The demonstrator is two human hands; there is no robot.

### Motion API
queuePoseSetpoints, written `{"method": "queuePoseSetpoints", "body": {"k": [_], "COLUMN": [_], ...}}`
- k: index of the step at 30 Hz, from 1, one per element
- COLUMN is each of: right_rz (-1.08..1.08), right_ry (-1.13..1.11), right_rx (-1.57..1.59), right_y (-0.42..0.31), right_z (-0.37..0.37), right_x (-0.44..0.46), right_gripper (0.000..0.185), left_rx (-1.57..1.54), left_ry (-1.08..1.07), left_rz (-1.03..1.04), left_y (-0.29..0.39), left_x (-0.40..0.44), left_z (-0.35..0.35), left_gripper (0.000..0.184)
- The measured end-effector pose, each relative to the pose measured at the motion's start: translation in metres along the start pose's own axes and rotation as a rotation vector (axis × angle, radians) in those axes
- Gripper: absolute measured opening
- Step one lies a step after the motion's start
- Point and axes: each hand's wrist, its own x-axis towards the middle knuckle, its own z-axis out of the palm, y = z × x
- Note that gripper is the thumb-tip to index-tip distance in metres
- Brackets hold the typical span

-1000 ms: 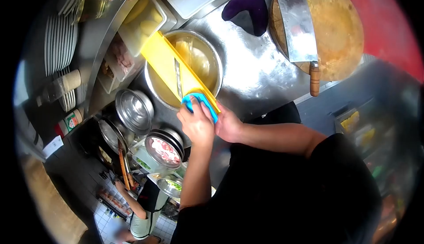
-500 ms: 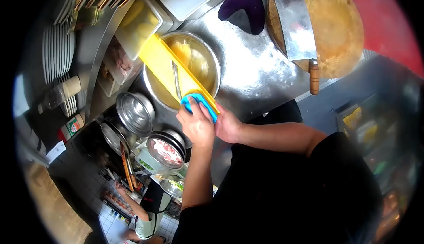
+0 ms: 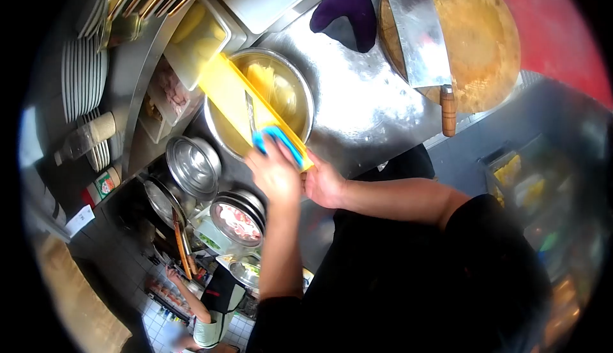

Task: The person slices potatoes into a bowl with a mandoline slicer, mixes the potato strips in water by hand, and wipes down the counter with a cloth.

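A yellow mandoline slicer (image 3: 223, 88) slants across a round metal bowl (image 3: 311, 94), its blade strip showing midway along. Pale yellow shreds (image 3: 258, 78) lie in the bowl, in what looks like liquid. My left hand (image 3: 276, 173), blurred by motion, is closed over a blue hand guard (image 3: 290, 145) pressed on the lower half of the slicer. Whatever sits beneath the guard is hidden. Gripping the slicer's near end is my right hand (image 3: 324, 182), with some fingers out of sight under it.
A cleaver (image 3: 418, 33) rests on a round wooden chopping block (image 3: 485, 40) at right. Beside it lies a dark purple cloth-like item (image 3: 348, 11). Metal bowls (image 3: 193, 168), one holding pinkish pieces (image 3: 237, 222), stand at lower left. Another person's arm (image 3: 191, 299) shows beyond.
My left hand and the blue guard have slid a little up the slicer toward the blade. My right hand keeps its hold on the near end. The whole view has shifted slightly.
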Motion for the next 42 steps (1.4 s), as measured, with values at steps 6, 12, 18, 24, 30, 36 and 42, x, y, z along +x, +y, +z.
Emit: {"method": "queuePoseSetpoints", "body": {"k": [6, 12, 18, 24, 30, 36, 42], "right_rz": [0.040, 0.027, 0.046, 0.049, 0.052, 0.050, 0.110], "right_ry": [0.015, 0.027, 0.017, 0.024, 0.054, 0.054, 0.029], "right_rx": [0.030, -0.014, -0.033, -0.009, 0.018, -0.009, 0.034], "right_y": [-0.006, -0.001, -0.005, -0.004, -0.006, -0.010, -0.004], "right_z": [0.001, -0.005, -0.006, -0.001, 0.001, 0.007, -0.003], "right_x": [0.003, 0.003, 0.003, 0.006, 0.003, -0.002, 0.007], "right_gripper": [0.062, 0.066, 0.060, 0.066, 0.066, 0.069, 0.072], "left_rx": [0.030, -0.055, -0.022, -0.011, -0.021, -0.008, -0.105], "left_ry": [0.102, 0.101, -0.034, 0.118, -0.004, 0.022, 0.112], "left_rz": [-0.077, -0.109, 0.004, -0.090, -0.088, -0.001, -0.097], "left_y": [-0.015, -0.038, 0.011, -0.032, -0.022, 0.004, -0.042], "left_x": [0.094, 0.163, -0.017, 0.140, 0.106, 0.013, 0.176], "left_z": [0.018, 0.027, -0.005, 0.030, 0.016, 0.008, 0.033], "left_gripper": [0.024, 0.022, 0.028, 0.023, 0.024, 0.026, 0.026]}}
